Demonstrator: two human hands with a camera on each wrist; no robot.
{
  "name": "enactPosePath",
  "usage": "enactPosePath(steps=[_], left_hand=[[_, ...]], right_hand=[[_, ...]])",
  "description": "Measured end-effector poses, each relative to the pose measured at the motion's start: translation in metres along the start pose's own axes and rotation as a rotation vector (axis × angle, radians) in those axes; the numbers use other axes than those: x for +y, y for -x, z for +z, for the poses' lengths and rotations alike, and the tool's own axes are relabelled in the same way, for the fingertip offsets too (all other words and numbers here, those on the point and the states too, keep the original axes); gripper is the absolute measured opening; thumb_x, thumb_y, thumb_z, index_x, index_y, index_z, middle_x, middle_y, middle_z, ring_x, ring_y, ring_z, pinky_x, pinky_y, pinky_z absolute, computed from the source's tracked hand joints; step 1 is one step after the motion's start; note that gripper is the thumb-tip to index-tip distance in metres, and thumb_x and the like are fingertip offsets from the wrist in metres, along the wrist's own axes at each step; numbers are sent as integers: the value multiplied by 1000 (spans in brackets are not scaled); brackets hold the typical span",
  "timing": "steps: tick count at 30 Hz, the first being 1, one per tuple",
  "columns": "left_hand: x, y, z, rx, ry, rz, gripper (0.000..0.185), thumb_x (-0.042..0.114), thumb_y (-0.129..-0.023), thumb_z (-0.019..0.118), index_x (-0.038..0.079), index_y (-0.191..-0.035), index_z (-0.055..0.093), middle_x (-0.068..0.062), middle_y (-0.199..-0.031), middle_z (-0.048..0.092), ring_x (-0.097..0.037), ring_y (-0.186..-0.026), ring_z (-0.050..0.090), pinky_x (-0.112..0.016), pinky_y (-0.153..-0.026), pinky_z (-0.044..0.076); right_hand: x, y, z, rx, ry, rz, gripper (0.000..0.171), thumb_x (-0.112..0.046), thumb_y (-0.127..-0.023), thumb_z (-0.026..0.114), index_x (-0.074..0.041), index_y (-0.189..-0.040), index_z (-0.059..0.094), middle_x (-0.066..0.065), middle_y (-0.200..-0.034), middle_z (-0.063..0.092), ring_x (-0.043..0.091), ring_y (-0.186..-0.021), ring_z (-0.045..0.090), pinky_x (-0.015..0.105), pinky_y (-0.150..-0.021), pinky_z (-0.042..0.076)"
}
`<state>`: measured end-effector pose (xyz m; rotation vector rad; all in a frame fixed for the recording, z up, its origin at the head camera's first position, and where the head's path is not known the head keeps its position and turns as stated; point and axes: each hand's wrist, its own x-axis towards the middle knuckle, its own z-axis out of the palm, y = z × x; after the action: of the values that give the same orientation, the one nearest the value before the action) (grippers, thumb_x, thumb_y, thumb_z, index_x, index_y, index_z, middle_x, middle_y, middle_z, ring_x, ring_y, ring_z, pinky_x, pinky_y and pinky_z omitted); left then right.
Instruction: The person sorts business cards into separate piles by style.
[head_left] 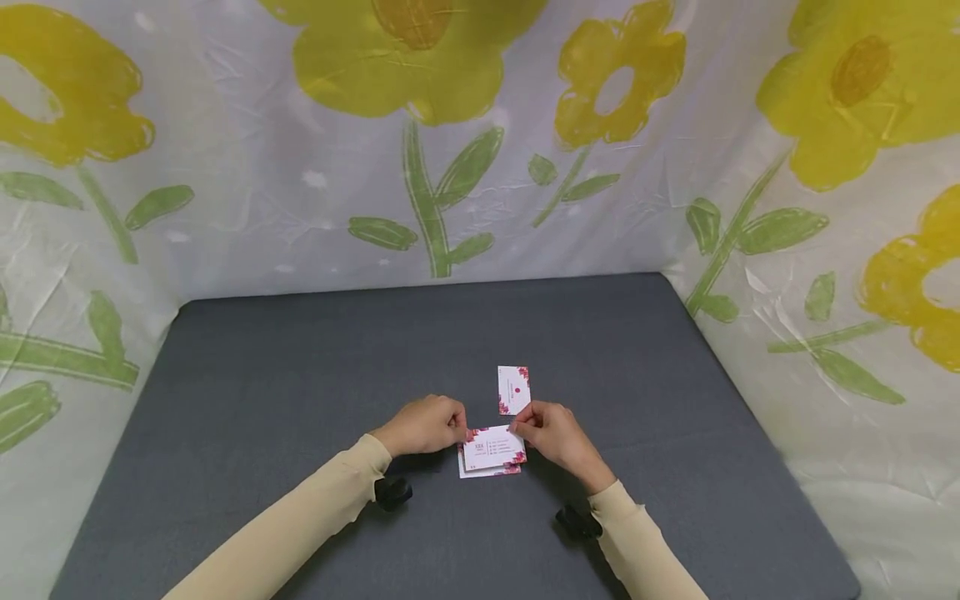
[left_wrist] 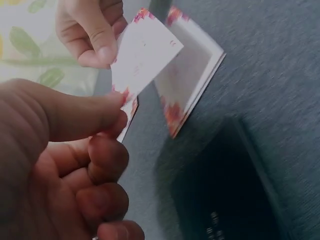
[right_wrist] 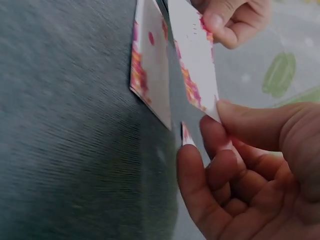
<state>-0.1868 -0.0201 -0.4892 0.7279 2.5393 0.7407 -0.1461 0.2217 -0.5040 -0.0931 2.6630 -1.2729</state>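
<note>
A white business card (head_left: 492, 450) with red and pink floral corners and printed lines is held up between both hands. My left hand (head_left: 427, 425) pinches one corner between thumb and index finger, the other fingers curled. At the opposite end, my right hand (head_left: 558, 437) pinches a corner in the same way. Below the raised card lies a small stack of similar cards (left_wrist: 192, 65), partly covered in the head view; its edge looks several layers thick. Another floral card (head_left: 513, 387) with a red dot lies beyond, close to the right fingers.
A dark grey cloth-covered table (head_left: 337, 358) carries the cards. Behind and beside it hangs a pale curtain (head_left: 285, 192) with yellow flowers. Each wrist wears a black device (head_left: 393, 493). A dark shape with pale lettering (left_wrist: 225, 190) fills the lower right of the left wrist view.
</note>
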Motion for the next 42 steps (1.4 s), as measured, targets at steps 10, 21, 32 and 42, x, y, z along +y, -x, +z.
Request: enactPosePath(steps=[10,21,32,42], left_hand=[[0,1,18,39,-137,-22,18,16,-91,72,18,-74,65,5,-71,61,-13,-65,52,-35,-61,40],[1,4,23,57,-156,-10,23,17,-92,72,15,-72,61,4,-65,55,-13,-59,48,-32,-55,33],[1,0,25,47,-207,-22,26,21,-93,72,17,-71,60,5,-63,54,-12,-58,48,-32,-54,33],[10,-4,19,19,-248,-23,23,21,-92,77,14,-86,56,2,-67,54,-14,-59,47,-33,-54,34]], right_hand=[[1,4,12,14,178,-16,12,-12,-91,78,-13,-80,73,-4,-69,63,9,-61,48,24,-58,37],[-6,5,17,56,291,-52,14,-11,-88,78,-14,-76,70,-4,-66,63,9,-59,48,26,-54,34],[-18,2,14,-57,374,26,10,-11,-91,73,-13,-83,67,-2,-69,60,12,-59,47,27,-54,34],[-30,-4,19,-113,542,32,5,-11,-83,71,-15,-81,74,-2,-73,67,13,-64,52,33,-55,41]])
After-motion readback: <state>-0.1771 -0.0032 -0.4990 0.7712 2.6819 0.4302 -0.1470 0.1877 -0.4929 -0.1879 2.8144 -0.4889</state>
